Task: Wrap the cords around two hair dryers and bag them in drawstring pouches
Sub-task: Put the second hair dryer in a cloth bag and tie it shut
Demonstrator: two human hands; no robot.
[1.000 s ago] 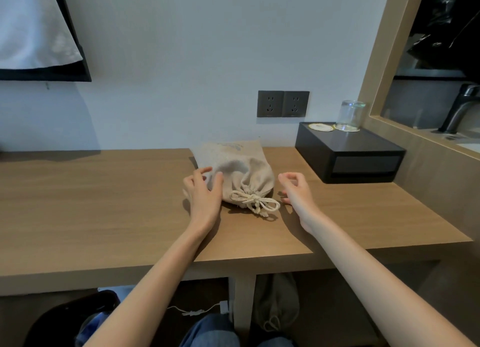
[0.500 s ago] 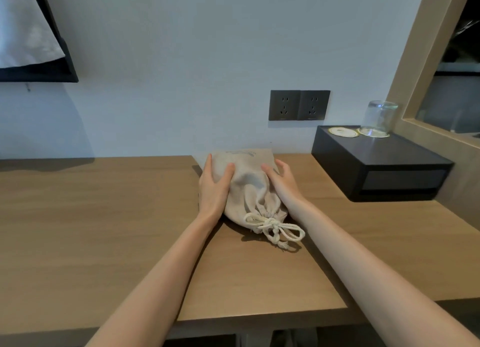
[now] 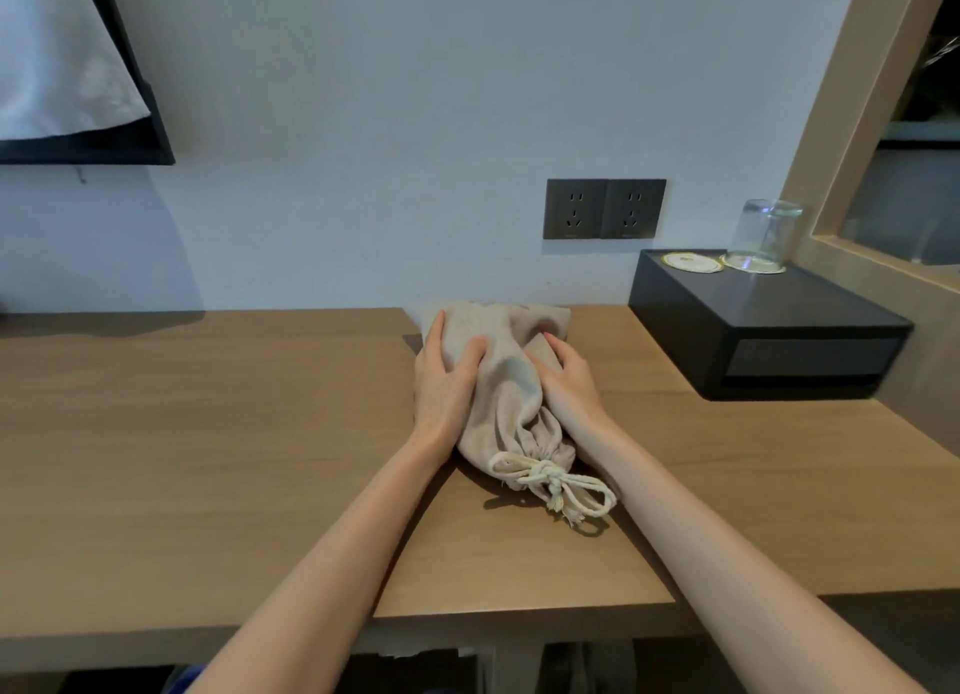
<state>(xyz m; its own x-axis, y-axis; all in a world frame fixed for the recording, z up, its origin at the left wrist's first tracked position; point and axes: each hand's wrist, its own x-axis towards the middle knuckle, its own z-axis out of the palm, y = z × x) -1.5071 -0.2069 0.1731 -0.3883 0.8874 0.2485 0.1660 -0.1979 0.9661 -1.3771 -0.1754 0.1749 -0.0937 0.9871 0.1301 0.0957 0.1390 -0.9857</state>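
Head view. Linen drawstring pouch [image 3: 511,381] lies filled on the wooden bench [image 3: 208,433], bottom end touching the wall, neck toward the person. Neck cinched; rope drawstring [image 3: 556,485] knotted, its loops resting on the bench. Left hand [image 3: 447,381] clasps the pouch's left side: fingers [image 3: 439,329] laid along the cloth, thumb over the top. Right hand [image 3: 571,381] grips the right side, fingers curled into the fabric. Hair dryer itself not visible. To the right, well apart: black box [image 3: 769,324] carrying an upturned glass [image 3: 763,236] and a coaster [image 3: 692,263]. Double wall socket [image 3: 605,209] above the pouch.
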